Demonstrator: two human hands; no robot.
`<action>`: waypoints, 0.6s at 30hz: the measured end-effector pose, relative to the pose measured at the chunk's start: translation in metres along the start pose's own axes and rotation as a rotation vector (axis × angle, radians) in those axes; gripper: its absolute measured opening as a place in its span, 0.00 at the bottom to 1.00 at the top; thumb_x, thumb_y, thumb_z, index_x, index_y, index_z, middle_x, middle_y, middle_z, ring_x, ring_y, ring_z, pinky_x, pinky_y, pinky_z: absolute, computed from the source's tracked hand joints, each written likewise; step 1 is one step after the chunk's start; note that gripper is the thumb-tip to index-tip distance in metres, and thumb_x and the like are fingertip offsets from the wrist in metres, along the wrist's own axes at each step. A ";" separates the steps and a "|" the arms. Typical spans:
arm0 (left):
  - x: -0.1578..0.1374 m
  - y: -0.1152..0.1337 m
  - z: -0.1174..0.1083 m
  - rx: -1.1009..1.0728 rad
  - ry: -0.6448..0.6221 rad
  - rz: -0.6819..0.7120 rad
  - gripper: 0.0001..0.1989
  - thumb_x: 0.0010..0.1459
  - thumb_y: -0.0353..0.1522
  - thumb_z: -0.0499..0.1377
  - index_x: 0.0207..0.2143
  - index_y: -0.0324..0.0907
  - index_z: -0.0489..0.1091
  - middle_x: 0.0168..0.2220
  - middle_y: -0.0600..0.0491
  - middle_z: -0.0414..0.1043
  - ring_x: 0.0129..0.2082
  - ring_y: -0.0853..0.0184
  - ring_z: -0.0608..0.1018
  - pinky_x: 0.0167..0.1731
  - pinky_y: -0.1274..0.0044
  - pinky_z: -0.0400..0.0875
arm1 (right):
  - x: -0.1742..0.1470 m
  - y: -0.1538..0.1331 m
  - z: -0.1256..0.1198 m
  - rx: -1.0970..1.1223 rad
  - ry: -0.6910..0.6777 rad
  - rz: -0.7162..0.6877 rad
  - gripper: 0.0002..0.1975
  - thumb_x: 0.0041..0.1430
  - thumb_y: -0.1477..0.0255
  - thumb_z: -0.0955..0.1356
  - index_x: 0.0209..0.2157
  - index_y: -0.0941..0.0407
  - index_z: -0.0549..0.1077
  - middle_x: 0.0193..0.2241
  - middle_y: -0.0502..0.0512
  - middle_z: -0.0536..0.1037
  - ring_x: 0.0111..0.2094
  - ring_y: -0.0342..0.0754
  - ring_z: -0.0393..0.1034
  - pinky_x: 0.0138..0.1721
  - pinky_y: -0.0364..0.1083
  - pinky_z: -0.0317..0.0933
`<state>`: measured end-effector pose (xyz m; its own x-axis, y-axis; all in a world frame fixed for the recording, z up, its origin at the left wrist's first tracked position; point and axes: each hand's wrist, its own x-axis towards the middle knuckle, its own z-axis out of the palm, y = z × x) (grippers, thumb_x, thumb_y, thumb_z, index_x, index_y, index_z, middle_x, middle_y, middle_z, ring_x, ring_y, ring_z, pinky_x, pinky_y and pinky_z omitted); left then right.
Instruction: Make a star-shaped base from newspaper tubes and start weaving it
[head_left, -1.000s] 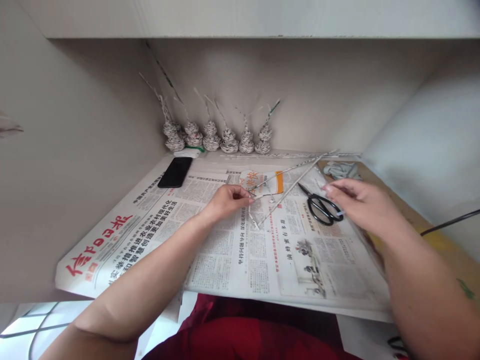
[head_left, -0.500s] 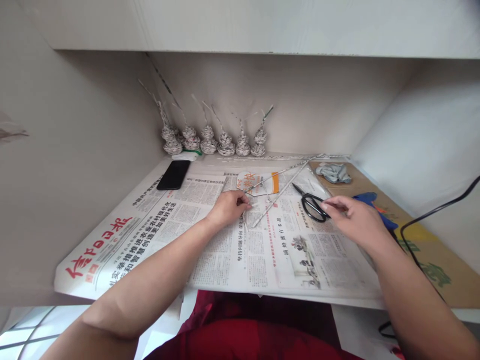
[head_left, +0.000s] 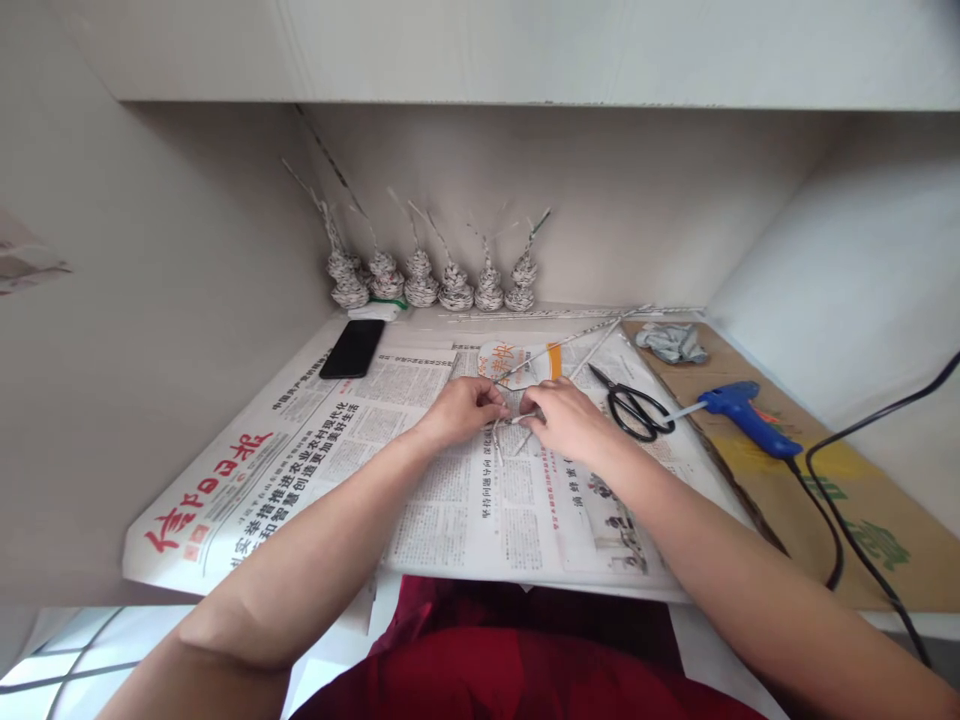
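My left hand (head_left: 471,410) is closed in a pinch on thin rolled newspaper sticks (head_left: 498,446) that cross just above the printed sheet. Fingertip to fingertip with it, my right hand (head_left: 562,412) also pinches the sticks near the crossing. Its fingers partly hide the join. One long rolled stick (head_left: 574,338) runs from there toward the back right. Black-handled scissors (head_left: 634,412) lie to the right of my right hand. Farther right is a blue glue gun (head_left: 752,418) with a pale glue stick, its tip near the scissor handles.
Newspaper (head_left: 442,515) covers the table. Several woven-paper gourd shapes (head_left: 456,288) line the back wall. A black phone (head_left: 352,348) lies left. Cardboard (head_left: 795,540) at right carries a crumpled grey cloth (head_left: 671,342) and black cable (head_left: 832,520). A shelf (head_left: 480,60) overhangs.
My right hand has moved left from beside the scissors to the sticks at my left hand. The glue gun, mostly hidden behind it before, now shows fully.
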<state>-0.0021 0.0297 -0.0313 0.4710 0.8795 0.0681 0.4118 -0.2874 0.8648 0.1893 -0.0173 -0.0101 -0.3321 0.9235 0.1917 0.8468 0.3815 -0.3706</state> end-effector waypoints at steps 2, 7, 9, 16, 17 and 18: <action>0.000 -0.001 0.001 -0.012 -0.023 0.028 0.08 0.50 0.35 0.65 0.27 0.38 0.74 0.25 0.55 0.73 0.26 0.71 0.70 0.29 0.78 0.62 | 0.001 0.002 0.004 0.013 0.008 0.001 0.03 0.56 0.78 0.68 0.31 0.56 0.75 0.33 0.61 0.77 0.42 0.57 0.68 0.45 0.55 0.59; -0.006 0.007 0.005 -0.038 -0.087 0.128 0.07 0.51 0.35 0.66 0.29 0.39 0.75 0.30 0.53 0.77 0.33 0.67 0.76 0.37 0.76 0.67 | -0.007 -0.003 0.001 0.113 0.054 0.037 0.06 0.59 0.79 0.66 0.36 0.55 0.73 0.33 0.56 0.77 0.40 0.51 0.69 0.44 0.50 0.61; -0.010 0.012 0.005 0.015 -0.062 0.193 0.06 0.53 0.34 0.65 0.30 0.40 0.75 0.33 0.53 0.78 0.34 0.67 0.76 0.38 0.76 0.67 | -0.007 -0.005 0.000 0.191 0.062 0.074 0.05 0.60 0.76 0.66 0.36 0.54 0.72 0.33 0.52 0.78 0.36 0.47 0.71 0.41 0.46 0.63; -0.016 0.023 0.002 -0.006 -0.110 0.354 0.04 0.56 0.33 0.65 0.32 0.41 0.76 0.35 0.52 0.78 0.37 0.68 0.77 0.42 0.76 0.67 | -0.027 0.011 -0.026 0.430 0.095 0.234 0.11 0.63 0.61 0.66 0.40 0.53 0.74 0.34 0.52 0.81 0.35 0.46 0.76 0.38 0.45 0.67; -0.016 0.024 0.001 -0.053 -0.112 0.343 0.05 0.56 0.33 0.65 0.32 0.40 0.76 0.35 0.52 0.78 0.37 0.68 0.77 0.43 0.75 0.67 | -0.037 0.020 -0.037 0.379 0.152 0.277 0.12 0.61 0.60 0.67 0.40 0.53 0.75 0.36 0.53 0.82 0.37 0.47 0.76 0.40 0.47 0.67; -0.017 0.025 0.001 -0.110 -0.116 0.332 0.06 0.55 0.33 0.66 0.32 0.40 0.75 0.35 0.52 0.78 0.37 0.68 0.77 0.43 0.76 0.68 | -0.048 0.031 -0.049 0.274 0.206 0.338 0.13 0.61 0.59 0.67 0.41 0.53 0.75 0.40 0.54 0.82 0.41 0.50 0.76 0.43 0.48 0.66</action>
<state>0.0010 0.0076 -0.0113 0.6530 0.6944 0.3023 0.1381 -0.5016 0.8540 0.2514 -0.0520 0.0136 0.0556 0.9812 0.1848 0.7437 0.0828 -0.6634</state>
